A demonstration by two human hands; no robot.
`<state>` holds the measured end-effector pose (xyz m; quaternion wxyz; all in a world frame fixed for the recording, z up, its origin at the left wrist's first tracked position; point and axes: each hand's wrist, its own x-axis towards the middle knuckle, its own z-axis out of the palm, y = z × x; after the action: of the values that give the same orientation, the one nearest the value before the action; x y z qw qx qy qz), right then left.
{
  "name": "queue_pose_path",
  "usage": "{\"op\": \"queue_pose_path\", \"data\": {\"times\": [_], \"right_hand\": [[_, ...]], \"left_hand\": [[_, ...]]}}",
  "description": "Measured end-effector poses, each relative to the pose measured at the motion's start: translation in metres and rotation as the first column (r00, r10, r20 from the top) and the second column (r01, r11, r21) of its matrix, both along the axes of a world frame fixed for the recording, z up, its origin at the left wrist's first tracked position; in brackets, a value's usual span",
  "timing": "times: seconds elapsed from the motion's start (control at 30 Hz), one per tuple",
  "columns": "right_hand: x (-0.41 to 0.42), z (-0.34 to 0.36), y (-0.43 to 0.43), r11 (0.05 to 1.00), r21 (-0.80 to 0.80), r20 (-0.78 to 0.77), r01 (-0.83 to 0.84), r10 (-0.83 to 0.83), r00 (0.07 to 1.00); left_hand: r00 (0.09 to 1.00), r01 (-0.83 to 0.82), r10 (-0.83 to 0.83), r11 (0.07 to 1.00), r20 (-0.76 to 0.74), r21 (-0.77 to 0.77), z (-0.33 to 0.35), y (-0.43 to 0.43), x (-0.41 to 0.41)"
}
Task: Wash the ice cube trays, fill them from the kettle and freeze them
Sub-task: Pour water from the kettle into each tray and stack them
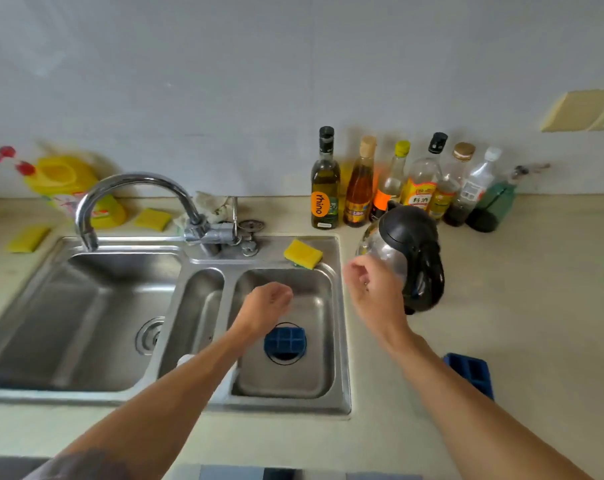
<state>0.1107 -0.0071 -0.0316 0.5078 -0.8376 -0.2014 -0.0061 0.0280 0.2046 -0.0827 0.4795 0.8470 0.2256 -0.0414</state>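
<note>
Spotted dark-blue square silicone ice cube tray (285,341) flat over drain of small steel sink basin (293,382), just below left hand (269,301). Noted both hands loosely curled, empty; right hand (371,285) beside black-and-glass kettle (414,251). Judged left nearer.

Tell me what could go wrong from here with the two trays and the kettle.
1. The tray in the sink sits over the drain, so it may block draining or pick up dirt.
2. The right hand is close to the kettle beside the sink; a bump could tip it.
3. The second tray lies right beside the right forearm and could be knocked.
</note>
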Motion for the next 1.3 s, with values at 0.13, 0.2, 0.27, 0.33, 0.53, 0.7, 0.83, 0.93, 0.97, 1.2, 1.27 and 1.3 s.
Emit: {"op": "queue_pose_path", "data": {"times": [0.13,0.2,0.27,0.33,0.53,0.7,0.83,0.93,0.97,1.2,1.27,1.3], "right_hand": [[-0.034,-0.025,0.059,0.950,-0.087,-0.252,-0.299,0.270,0.929],[-0.055,-0.041,0.087,0.914,-0.121,-0.330,-0.386,0.330,0.885],[-0.074,-0.057,0.112,0.874,-0.186,-0.393,-0.449,0.353,0.849],[-0.089,-0.073,0.133,0.809,-0.277,-0.458,-0.518,0.363,0.811],[-0.113,-0.120,0.160,0.667,-0.443,-0.610,-0.599,0.265,0.747],[-0.129,-0.133,0.166,0.682,-0.446,-0.655,-0.580,0.193,0.730],[-0.129,-0.128,0.171,0.714,-0.425,-0.651,-0.556,0.186,0.736],[-0.125,-0.122,0.169,0.754,-0.389,-0.655,-0.530,0.178,0.735],[-0.123,-0.120,0.168,0.780,-0.373,-0.654,-0.503,0.164,0.738],[-0.082,-0.109,0.136,0.933,-0.299,-0.571,-0.199,-0.008,0.821],[-0.067,-0.112,0.122,0.940,-0.304,-0.553,-0.153,-0.044,0.832],[-0.060,-0.116,0.116,0.941,-0.311,-0.549,-0.135,-0.062,0.833]], "left_hand": [[0.980,-0.172,0.182,0.978,-0.080,0.118,-0.007,0.040,-0.071],[0.956,-0.250,0.272,0.951,-0.109,0.181,-0.013,0.063,-0.104],[0.925,-0.319,0.355,0.920,-0.135,0.228,-0.018,0.083,-0.133],[0.900,-0.356,0.403,0.900,-0.167,0.252,-0.024,0.098,-0.153],[0.880,-0.361,0.407,0.908,-0.244,0.212,-0.050,0.123,-0.180],[0.902,-0.263,0.313,0.944,-0.296,0.198,-0.066,0.127,-0.187],[0.898,-0.281,0.326,0.941,-0.294,0.187,-0.065,0.128,-0.184],[0.891,-0.305,0.349,0.934,-0.289,0.188,-0.060,0.127,-0.174],[0.893,-0.311,0.350,0.934,-0.284,0.175,-0.058,0.126,-0.169],[0.936,-0.248,0.251,0.968,-0.249,0.042,-0.049,0.112,-0.109],[0.948,-0.210,0.202,0.978,-0.246,-0.005,-0.050,0.102,-0.083],[0.952,-0.194,0.182,0.981,-0.247,-0.028,-0.052,0.098,-0.070]]}}
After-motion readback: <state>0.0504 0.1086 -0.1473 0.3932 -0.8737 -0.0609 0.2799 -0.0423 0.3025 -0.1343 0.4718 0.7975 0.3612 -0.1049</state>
